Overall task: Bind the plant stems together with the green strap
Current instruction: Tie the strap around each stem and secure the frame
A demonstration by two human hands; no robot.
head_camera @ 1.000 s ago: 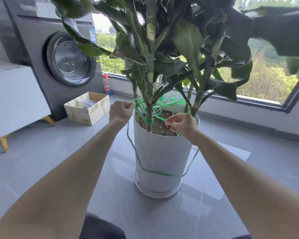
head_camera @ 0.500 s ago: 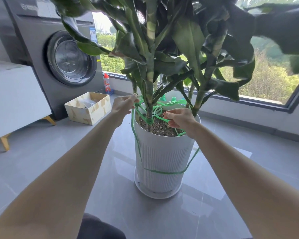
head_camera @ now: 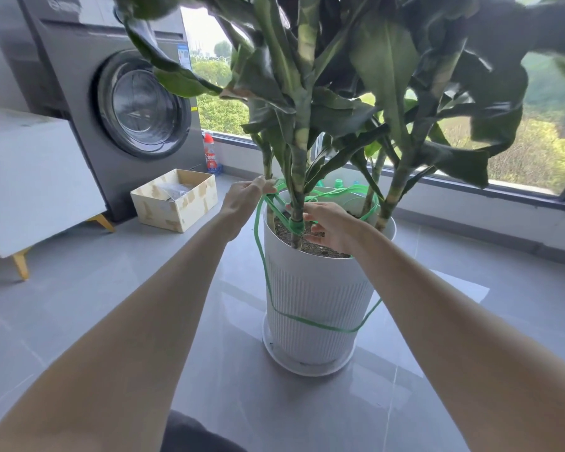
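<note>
Thin green plastic strap (head_camera: 320, 323) looping from pinching left hand (head_camera: 242, 200) to right hand (head_camera: 333, 226), grip unclear, beside green plant stems (head_camera: 297, 177).

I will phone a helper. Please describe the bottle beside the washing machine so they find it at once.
Find the dark washing machine. Beside it, under the window, behind the cardboard box, stands the bottle. It alone has a red cap.

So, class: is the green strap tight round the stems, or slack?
Slack: a loop of the green strap droops across the white pot, far below the stems.
</note>
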